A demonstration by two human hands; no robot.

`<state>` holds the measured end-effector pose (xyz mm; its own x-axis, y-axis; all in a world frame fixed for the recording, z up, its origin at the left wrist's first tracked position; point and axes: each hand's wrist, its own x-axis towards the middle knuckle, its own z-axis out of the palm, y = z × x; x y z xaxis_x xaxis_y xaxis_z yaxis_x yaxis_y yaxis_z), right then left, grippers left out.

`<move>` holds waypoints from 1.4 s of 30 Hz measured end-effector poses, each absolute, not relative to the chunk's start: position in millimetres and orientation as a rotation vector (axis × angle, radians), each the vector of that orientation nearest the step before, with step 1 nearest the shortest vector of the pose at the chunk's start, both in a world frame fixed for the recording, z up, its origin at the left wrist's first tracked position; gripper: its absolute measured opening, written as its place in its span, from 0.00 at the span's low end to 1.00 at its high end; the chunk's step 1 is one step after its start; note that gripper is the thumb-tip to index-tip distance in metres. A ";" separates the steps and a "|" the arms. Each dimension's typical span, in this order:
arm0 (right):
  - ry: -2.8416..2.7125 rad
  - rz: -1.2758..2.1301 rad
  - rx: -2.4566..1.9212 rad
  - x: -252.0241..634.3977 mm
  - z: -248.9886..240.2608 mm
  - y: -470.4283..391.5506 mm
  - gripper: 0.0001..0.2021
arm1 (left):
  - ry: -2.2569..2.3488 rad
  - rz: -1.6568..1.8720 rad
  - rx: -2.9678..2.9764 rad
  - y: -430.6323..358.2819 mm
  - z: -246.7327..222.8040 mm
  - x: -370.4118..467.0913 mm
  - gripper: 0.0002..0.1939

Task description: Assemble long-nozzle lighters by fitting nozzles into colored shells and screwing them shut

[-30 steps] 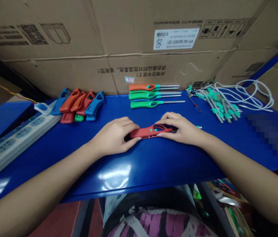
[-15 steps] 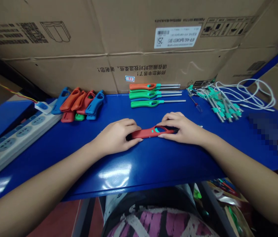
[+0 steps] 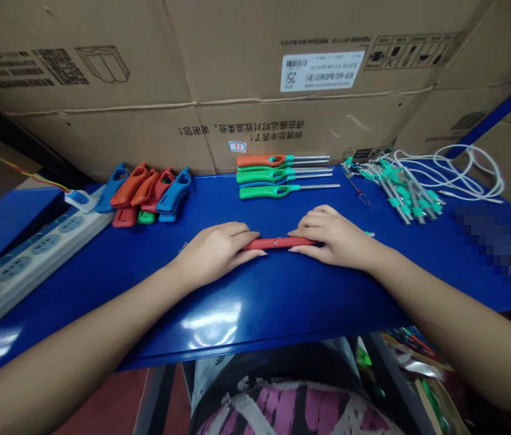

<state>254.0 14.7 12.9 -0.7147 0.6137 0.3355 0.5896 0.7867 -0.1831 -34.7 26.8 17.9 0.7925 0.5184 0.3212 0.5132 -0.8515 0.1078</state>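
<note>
A long white plastic power strip point(image 3: 58, 234) lies at nine o'clock. Brown cardboard point(image 3: 241, 54) stands at twelve, its white rectangular label point(image 3: 322, 71) towards one. A loosely coiled white cable point(image 3: 502, 180) lies near three.

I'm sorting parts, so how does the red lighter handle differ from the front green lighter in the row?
The left hand and right hand hold the red lighter handle; the green lighter lies on the table.
The red handle appears edge-on; the green lighter shows its broad side.
The green lighter's metal tube points right; none shows on the red handle.
Both run roughly left to right.
</note>
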 end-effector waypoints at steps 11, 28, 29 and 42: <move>-2.468 0.032 -0.957 252.0 15.6 14.0 0.12 | 0.814 0.669 3.141 26.3 29.8 -38.0 0.16; -2.521 -0.080 -1.027 240.8 18.1 6.5 0.14 | 1.014 0.616 2.489 10.2 25.1 -19.9 0.19; -2.524 -0.095 -1.014 239.7 18.2 5.9 0.18 | 1.059 0.615 2.274 8.5 26.2 -16.9 0.20; -2.420 -0.199 -0.628 232.5 18.5 -0.8 0.13 | 0.904 0.319 0.633 4.8 33.7 -4.7 0.18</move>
